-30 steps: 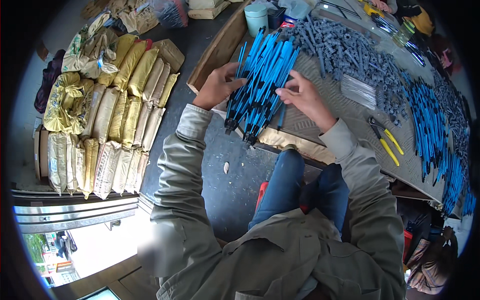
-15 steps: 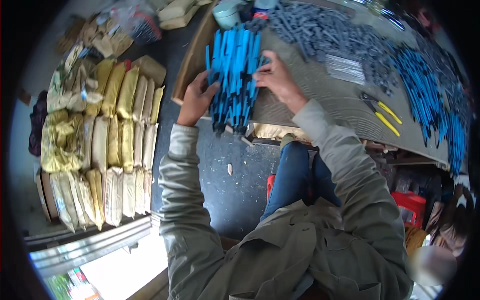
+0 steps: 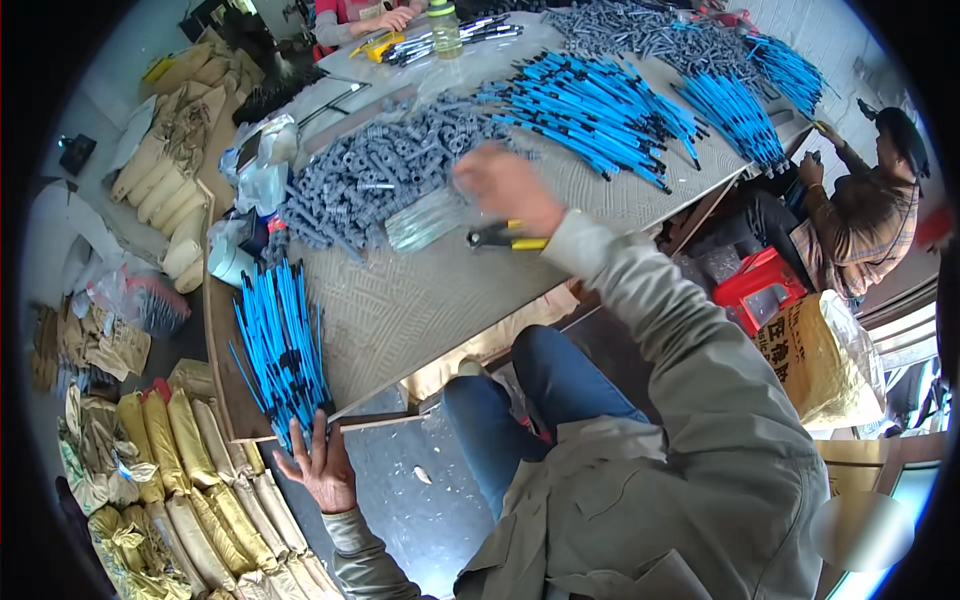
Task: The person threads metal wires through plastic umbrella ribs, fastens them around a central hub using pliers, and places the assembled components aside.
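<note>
My left hand (image 3: 322,468) rests at the near ends of a bundle of thin blue rods with black fittings (image 3: 282,345), lying at the table's left corner. Its fingers are stretched and apart, touching the rod ends. My right hand (image 3: 508,188) is over the middle of the table, smeared by motion, so its grip is unclear. Just below it lie pliers with yellow handles (image 3: 505,237), partly hidden by my wrist. Beside it are a flat bundle of thin clear or silvery sticks (image 3: 428,220) and a heap of grey ribbed plastic pieces (image 3: 365,170).
More blue rods (image 3: 595,115) lie in piles across the far table. A green-lidded bottle (image 3: 444,28) stands near a person's hands (image 3: 395,18) at the far side. Another person (image 3: 860,210) sits at right, by a red stool (image 3: 758,285). Filled sacks (image 3: 180,440) are stacked at left.
My view has swung to the right. My right hand has left the blue rods and moved right, over the table's middle. My left hand has shifted to the rods' near ends, fingers spread.
</note>
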Tool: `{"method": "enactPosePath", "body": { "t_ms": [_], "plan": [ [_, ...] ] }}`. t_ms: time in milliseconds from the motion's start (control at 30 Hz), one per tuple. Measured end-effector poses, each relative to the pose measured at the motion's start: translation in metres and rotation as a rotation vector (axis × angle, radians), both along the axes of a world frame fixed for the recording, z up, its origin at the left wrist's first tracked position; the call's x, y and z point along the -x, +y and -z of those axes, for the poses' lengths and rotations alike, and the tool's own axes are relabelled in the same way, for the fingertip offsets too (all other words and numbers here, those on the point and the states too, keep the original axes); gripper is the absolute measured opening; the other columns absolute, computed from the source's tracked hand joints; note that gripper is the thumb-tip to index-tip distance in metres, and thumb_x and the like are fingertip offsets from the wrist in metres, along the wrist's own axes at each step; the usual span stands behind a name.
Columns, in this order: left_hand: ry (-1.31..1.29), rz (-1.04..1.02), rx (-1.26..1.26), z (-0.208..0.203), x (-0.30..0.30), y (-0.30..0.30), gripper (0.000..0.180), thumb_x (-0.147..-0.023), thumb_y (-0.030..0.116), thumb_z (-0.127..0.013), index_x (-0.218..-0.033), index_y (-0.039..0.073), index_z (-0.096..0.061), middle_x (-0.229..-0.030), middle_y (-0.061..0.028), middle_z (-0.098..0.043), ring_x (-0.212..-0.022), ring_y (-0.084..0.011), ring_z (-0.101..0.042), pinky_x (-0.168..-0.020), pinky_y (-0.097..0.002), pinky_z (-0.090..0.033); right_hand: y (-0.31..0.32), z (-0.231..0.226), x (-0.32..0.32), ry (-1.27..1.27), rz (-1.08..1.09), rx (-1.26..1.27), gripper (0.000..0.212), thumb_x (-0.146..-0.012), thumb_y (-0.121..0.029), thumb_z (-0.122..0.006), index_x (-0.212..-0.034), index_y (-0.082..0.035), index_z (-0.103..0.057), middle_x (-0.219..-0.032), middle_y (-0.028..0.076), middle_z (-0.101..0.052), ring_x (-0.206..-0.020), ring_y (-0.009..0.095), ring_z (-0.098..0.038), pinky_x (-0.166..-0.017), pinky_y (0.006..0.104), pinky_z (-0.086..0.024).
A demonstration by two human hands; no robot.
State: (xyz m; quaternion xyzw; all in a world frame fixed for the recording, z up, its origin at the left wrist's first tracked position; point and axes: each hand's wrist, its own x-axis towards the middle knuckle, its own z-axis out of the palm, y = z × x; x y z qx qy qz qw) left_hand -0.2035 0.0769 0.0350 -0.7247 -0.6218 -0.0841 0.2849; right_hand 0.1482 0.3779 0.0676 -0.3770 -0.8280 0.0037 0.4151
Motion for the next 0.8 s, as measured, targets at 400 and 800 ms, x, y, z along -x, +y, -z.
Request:
{"method": "enactPosePath", "body": {
  "t_ms": [400,800],
  "plan": [
    [-0.494,0.383,0.06,-0.016,-0.201,0.069,0.024,-0.076,0.015,-0.067,-0.1,0.017,-0.065,-0.109,-0.0013,-0.061,-0.118,-0.0246,-0.046,-0.104,-0.0477,-0.019,0.092,0.003,-0.164,-0.278,0.756,-0.013,0.015,-0.086,-0.02,-0.051,-0.092,-0.008,-0.054,-0.08,0.014,-0.062,-0.063,0.032,-0.062,-0.05,0.0411,-0.047],
    [-2.103,0.357,0.127,-0.051,-0.243,0.199,0.039,-0.09,0.017,-0.053,-0.121,-0.004,-0.045,-0.108,-0.0139,-0.057,-0.094,-0.0273,-0.06,-0.083,-0.0373,-0.049,-0.122,0.049,-0.121,0.25,-0.07,-0.001,0.026,-0.081,-0.001,-0.058,-0.107,-0.004,-0.057,-0.071,0.006,-0.056,-0.047,0.016,-0.049,-0.044,0.0289,-0.041]
  ]
}}
